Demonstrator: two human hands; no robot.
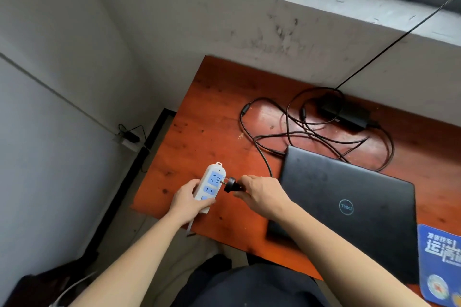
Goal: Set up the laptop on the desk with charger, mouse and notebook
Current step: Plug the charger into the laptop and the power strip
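- Here, at the near left edge of the worktop, the left hand grips the power strip; the right hand pinches the plug, prongs at the top socket.
- Tilted prongs could jam or shove the power strip off.
- Farther: the looped cable beside the laptop may snag.

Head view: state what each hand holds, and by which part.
Left hand grips the white plastic power strip with blue sockets round its lower end; right hand pinches the round black charger plug by its rear.
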